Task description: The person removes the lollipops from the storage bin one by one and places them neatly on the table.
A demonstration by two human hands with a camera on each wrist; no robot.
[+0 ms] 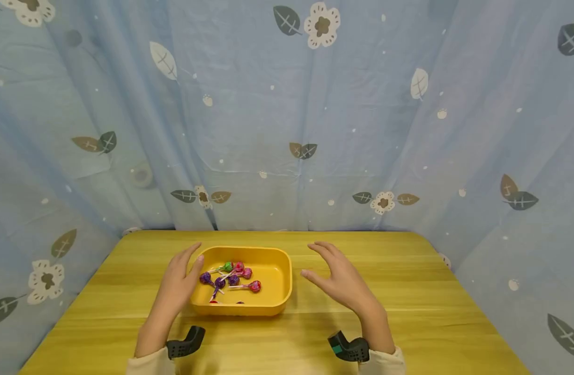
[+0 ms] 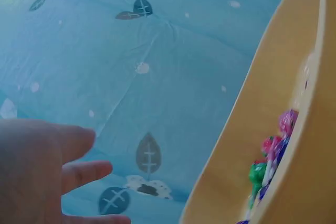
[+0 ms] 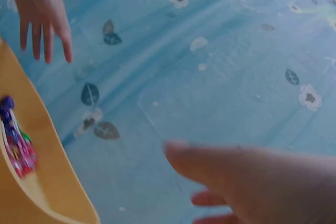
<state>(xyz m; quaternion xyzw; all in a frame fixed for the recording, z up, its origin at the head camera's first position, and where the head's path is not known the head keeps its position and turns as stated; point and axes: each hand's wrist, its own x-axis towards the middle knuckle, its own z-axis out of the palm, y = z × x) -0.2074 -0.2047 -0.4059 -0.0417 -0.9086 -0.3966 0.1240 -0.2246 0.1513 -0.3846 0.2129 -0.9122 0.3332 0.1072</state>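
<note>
A pale-blue fabric curtain (image 1: 249, 120) printed with leaves and flowers hangs behind the yellowish wood-grained table (image 1: 432, 307), probably to screen off the background. The flat tabletop steadily supports a yellow rectangular plastic tray (image 1: 240, 309) with rounded corners. The person's bare left hand (image 1: 178, 278) and bare right hand (image 1: 339, 278) hover on either side, holding nothing; the left fingers extend slightly apart, the right ones bend gently, thumb away, though whether they are all spread cannot be told. The wrapped purple, pink, red and green lollipops (image 1: 255, 286) on thin sticks lie inside, mostly bunched leftward; the raised walls presumably stop them rolling off.

A strip of wood separates the tray from the table's back edge. The left hand overlaps the tray's left rim in the head view, yet the wrist views show it apart; a wider gap lies before the right hand.
</note>
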